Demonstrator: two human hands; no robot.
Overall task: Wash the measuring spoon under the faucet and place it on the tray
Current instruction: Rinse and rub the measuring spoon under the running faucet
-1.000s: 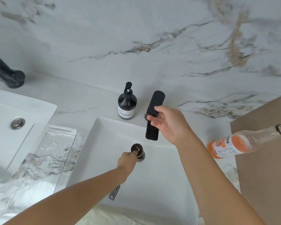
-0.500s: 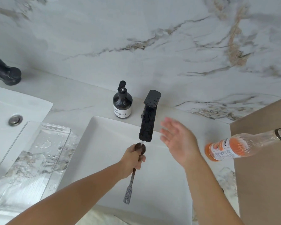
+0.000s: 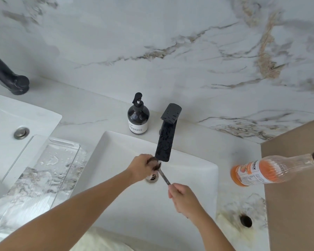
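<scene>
1. The right hand (image 3: 184,200) is closed in a fist around the lower end of the measuring spoon (image 3: 163,175), whose narrow metal handle runs up and to the left from that fist.
2. The left hand (image 3: 140,169) is curled over the bowl end of the spoon, just under the tip of the black faucet (image 3: 166,140); the bowl itself is mostly hidden by the fingers, and whether it is being rubbed or only held cannot be told.
3. The spoon is thus held at both ends, above the drain (image 3: 152,178) of the white sink (image 3: 198,171). No stream of water can be made out clearly.
4. The spoon is judged to be light, stiff and thin. When wet, the metal is likely to be slippery, so a firm grip on the handle end is advised while the bowl is cleaned.
5. The clear tray (image 3: 49,169) lies on the counter to the left of the sink, well apart from the hands, with water drops on it. Placement there has not yet been done.
6. A dark soap bottle (image 3: 138,116) stands just left of the faucet base, and a bottle of orange drink (image 3: 261,171) stands on the counter to the right.
</scene>
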